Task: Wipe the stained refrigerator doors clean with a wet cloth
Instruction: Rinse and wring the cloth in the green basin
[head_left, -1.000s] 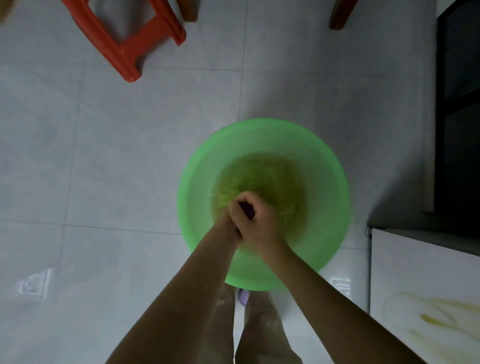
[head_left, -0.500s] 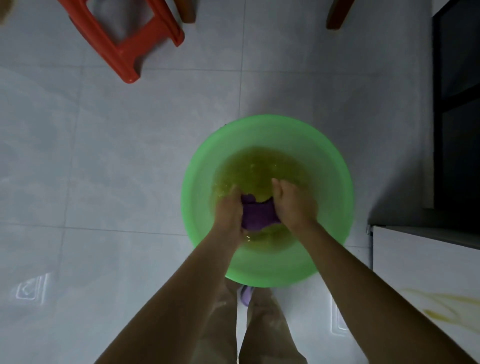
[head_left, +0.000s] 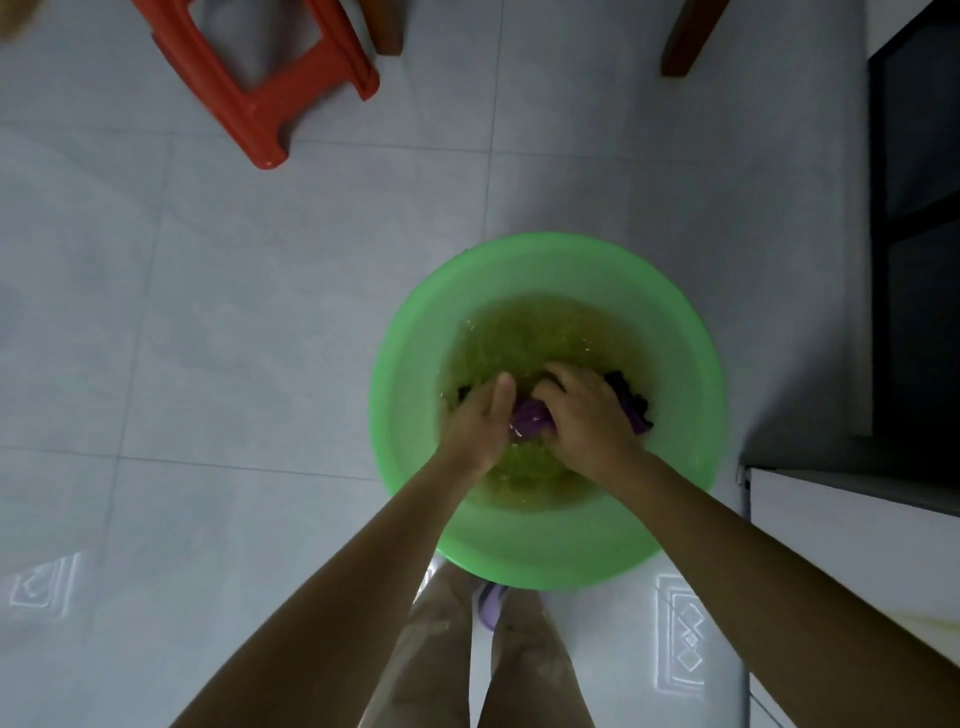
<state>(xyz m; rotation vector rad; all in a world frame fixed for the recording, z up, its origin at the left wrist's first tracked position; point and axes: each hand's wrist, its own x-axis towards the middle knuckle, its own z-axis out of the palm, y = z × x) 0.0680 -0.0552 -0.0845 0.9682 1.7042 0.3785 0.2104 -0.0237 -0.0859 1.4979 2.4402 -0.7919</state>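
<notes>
Down on the tiled floor (head_left: 249, 322) sits a green basin (head_left: 545, 561) part-filled with murky yellow-green water (head_left: 540, 332), and the purple cloth (head_left: 530, 418) lies in it, bunched between the person's two hands. The left hand (head_left: 478, 421) has its grip closed on the cloth's left end, thumb laid along the top and fingers sunk in the water. The right hand (head_left: 582, 415) has its grip curled tight over the other end, with a dark wet fold spilling out past its knuckles at 3 o'clock. Both forearms reach in over the near rim and hide the water there. From the basin, a red plastic stool (head_left: 270, 93) stands at 10 o'clock, two brown wooden legs (head_left: 685, 36) at 12, and a dark cabinet (head_left: 914, 234) at 2. The white refrigerator door (head_left: 841, 551) is at 4 o'clock, well apart from the cloth. A purple slipper (head_left: 491, 605) peeks out between the knees at 6 o'clock, just beside the basin's rim.
</notes>
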